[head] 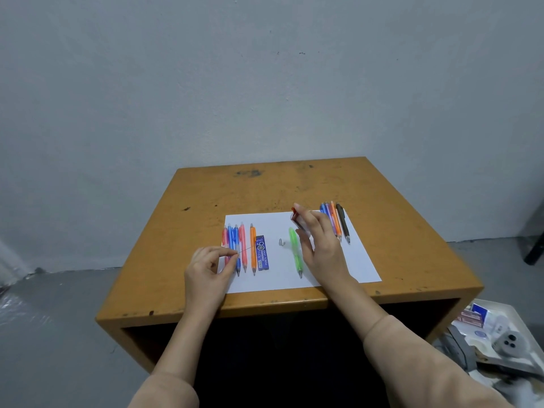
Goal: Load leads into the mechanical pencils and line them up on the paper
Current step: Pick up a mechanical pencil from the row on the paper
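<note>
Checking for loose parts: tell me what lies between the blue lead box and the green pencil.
A small grey cap on the paper, head view.

A white paper (323,269) lies flat on the counter (265,189), with the left pencils (243,248), pink, blue and orange, side by side at its left edge, tips toward the person, and a blue lead box (262,253) just right of them. A green pencil (294,248) lies mid-sheet near a small grey cap (280,241), and the right pencils (338,222) lie bunched at the far right corner. The left hand (206,266) pinches a thin lead (245,250) and the right hand (323,245) holds a red-capped lead case (297,220)
</note>
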`<state>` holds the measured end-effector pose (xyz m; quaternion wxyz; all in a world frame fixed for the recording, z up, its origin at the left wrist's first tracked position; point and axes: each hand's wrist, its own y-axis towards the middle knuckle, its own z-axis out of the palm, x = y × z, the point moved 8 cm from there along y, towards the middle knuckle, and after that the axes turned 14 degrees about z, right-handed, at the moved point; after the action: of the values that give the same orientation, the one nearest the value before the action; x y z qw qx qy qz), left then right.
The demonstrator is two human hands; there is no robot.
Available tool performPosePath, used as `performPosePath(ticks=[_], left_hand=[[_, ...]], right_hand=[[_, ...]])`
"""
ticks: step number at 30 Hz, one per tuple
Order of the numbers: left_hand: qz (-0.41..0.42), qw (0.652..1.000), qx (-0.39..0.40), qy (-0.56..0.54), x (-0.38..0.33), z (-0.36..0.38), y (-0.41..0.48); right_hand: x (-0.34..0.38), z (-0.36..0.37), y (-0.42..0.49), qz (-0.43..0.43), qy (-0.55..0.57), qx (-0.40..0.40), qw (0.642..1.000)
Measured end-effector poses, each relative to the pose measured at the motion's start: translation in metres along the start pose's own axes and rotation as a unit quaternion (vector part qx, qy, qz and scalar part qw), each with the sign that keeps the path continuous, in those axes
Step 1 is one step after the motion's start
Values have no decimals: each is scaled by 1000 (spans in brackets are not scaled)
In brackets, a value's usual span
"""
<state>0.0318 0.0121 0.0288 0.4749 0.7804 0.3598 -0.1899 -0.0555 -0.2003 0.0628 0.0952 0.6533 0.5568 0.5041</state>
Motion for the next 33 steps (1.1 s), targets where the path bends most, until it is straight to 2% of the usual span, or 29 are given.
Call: performPosePath(ticks=[20, 30, 33], left_hand=[[-11, 1000, 2, -4, 0, 1, -1], [-10, 1000, 2, 3, -2, -1, -1], [-10, 1000, -1, 1, -3, -2, -1]], right_hand=[[-2, -5, -2, 1, -9, -29, 1000], [3, -2, -1, -1, -22, -8, 1000], [1, -1, 2, 15, 13, 11, 1000]])
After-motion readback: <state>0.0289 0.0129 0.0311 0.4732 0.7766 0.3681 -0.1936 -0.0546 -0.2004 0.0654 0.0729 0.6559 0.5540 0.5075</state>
